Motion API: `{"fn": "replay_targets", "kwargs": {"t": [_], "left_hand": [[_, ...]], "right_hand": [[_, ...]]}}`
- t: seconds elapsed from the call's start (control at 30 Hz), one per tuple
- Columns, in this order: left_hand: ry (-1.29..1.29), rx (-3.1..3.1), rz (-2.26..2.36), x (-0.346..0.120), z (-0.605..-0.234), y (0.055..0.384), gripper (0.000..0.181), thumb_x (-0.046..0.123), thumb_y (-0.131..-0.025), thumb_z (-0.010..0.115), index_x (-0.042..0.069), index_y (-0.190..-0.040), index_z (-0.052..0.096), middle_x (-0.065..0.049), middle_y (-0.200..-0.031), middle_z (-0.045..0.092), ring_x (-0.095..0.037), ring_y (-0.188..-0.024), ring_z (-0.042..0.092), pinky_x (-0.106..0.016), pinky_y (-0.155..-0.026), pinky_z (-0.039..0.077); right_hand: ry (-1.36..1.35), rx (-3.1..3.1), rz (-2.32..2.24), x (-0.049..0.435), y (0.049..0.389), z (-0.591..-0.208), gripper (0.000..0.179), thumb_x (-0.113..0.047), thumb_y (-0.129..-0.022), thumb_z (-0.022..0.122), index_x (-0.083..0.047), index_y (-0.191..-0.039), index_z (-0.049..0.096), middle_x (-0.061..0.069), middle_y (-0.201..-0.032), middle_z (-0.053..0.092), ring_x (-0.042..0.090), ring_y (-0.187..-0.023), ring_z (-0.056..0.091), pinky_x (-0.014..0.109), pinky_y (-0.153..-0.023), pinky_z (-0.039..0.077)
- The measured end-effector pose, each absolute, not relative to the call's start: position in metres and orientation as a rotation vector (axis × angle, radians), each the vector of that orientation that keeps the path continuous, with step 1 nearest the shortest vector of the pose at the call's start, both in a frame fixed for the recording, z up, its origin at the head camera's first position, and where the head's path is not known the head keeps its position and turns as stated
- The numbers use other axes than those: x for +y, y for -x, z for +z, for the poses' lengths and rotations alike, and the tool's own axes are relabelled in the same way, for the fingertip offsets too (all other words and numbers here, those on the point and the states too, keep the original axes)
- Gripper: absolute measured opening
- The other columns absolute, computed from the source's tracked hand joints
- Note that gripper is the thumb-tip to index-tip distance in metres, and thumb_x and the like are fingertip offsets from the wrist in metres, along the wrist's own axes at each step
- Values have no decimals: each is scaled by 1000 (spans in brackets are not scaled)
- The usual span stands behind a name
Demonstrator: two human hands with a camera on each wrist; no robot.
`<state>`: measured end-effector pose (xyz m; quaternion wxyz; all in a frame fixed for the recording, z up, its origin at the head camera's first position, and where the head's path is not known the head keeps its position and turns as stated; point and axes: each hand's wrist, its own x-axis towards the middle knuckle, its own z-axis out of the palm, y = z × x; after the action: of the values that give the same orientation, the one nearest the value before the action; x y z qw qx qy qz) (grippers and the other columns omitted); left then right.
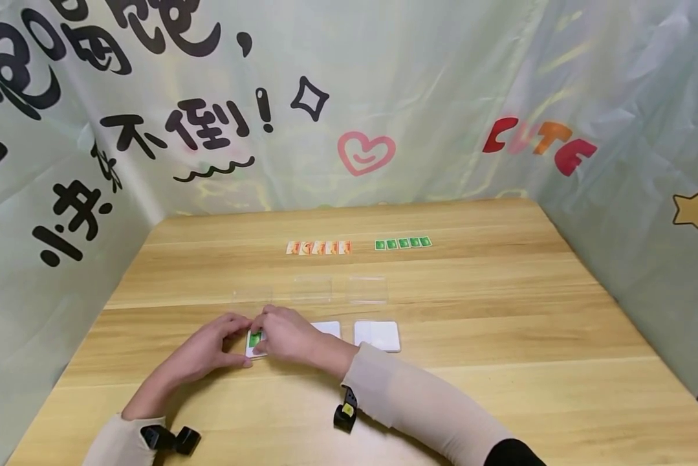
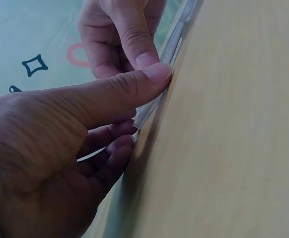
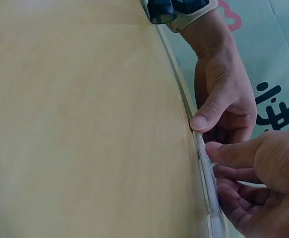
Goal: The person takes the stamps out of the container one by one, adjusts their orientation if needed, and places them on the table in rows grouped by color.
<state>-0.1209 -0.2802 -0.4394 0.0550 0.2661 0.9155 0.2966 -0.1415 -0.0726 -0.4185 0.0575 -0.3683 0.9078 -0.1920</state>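
A white square plate lies flat on the table with a small green picture card over it. My left hand holds this plate at its left side, thumb at the near corner and fingertips at the far one. In the left wrist view, the left thumb touches the plate's edge. My right hand reaches in from the right and holds the green card between thumb and fingertips, covering much of the plate. In the right wrist view, the right thumb is close to the plate's edge.
Two more white plates, a partly covered one and another, lie to the right. Clear plastic sheets lie in a row behind. Farther back are rows of orange cards and green cards. A printed curtain surrounds the table.
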Motion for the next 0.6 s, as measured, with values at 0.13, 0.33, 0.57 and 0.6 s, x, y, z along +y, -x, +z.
{"fn": "replay_targets", "kwargs": {"t": [0.13, 0.33, 0.57, 0.6], "left_hand": [[-803, 2779, 893, -281, -438, 120, 64, 41, -78, 81, 5, -127, 63, 3, -116, 57, -14, -97, 53, -34, -84, 48], [-799, 2785, 881, -280, -437, 120, 66, 41, -78, 81, 4, -128, 62, 2, -117, 57, -14, -98, 53, -34, -84, 48], [-794, 2783, 878, -281, -438, 120, 67, 41, -78, 81, 3, -130, 61, 0, -119, 57, -16, -102, 54, -38, -87, 48], [-795, 2783, 879, -282, -439, 120, 67, 41, -78, 80, 3, -130, 61, 0, -120, 57, -16, -102, 54, -39, -88, 48]], "right_hand": [[1080, 2789, -556, -73, 142, -417, 35, -32, -83, 79, -14, -113, 73, -5, -101, 63, 7, -87, 57, 18, -81, 46], [1078, 2809, -549, -74, 142, -417, 26, -32, -82, 80, -16, -103, 75, -8, -94, 62, 6, -82, 56, 18, -79, 45], [1057, 2791, -600, -73, 143, -419, 23, -31, -83, 80, -16, -99, 72, -8, -91, 58, 5, -81, 53, 18, -75, 44], [1042, 2794, -607, -73, 144, -419, 26, -32, -83, 80, -16, -102, 72, -8, -93, 59, 5, -83, 54, 19, -77, 45]]}}
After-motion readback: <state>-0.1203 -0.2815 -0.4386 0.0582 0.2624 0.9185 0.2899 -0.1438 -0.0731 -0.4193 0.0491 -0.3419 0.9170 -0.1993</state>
